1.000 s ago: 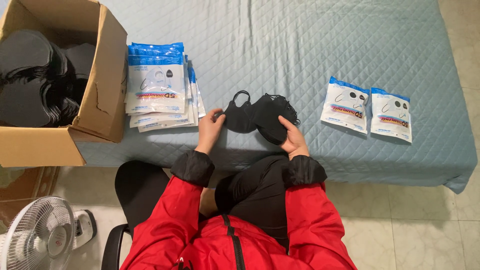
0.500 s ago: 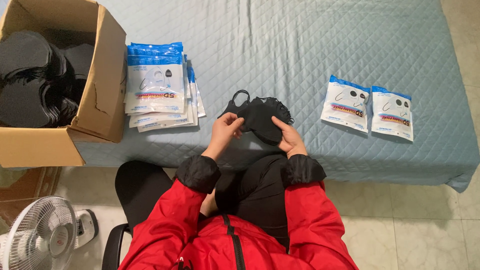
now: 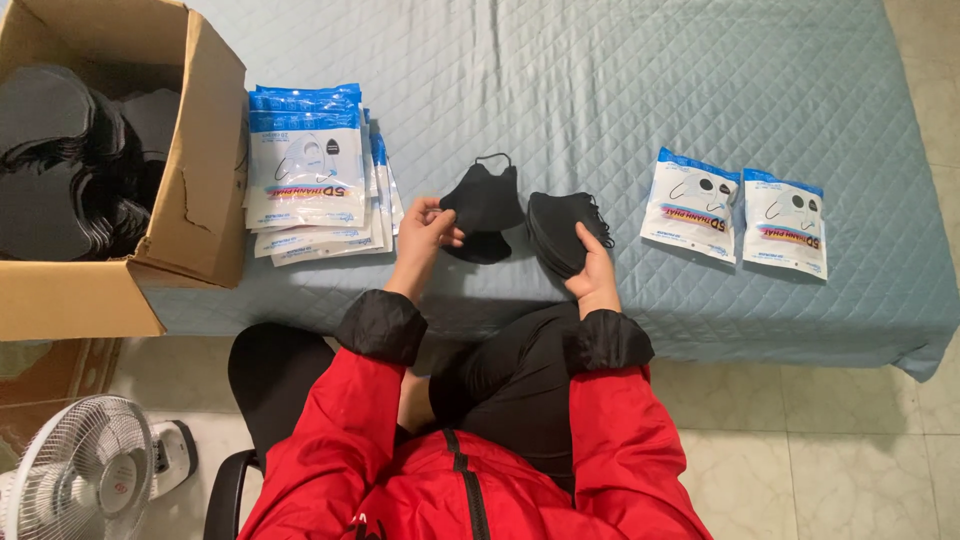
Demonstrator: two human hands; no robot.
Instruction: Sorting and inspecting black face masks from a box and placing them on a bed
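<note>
Left hand point(image 3: 425, 228): one black mask point(image 3: 483, 203) is pinched at its edge, lifted over the bed point(image 3: 620, 90).
Right hand point(image 3: 592, 268): fingers are curled around a mask stack point(image 3: 556, 228), held on the bed.
Beside: pouch pile point(image 3: 312, 178), left.

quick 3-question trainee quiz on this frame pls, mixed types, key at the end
1. True or false: the left hand pinches a single black mask.
2. What does the right hand rest on? A) a stack of black masks B) a sealed packet C) the box flap
3. How many sealed packets lie apart on the bed's right side?

Key: 1 true; 2 A; 3 two. The pile of packets sits next to the cardboard box.
</note>
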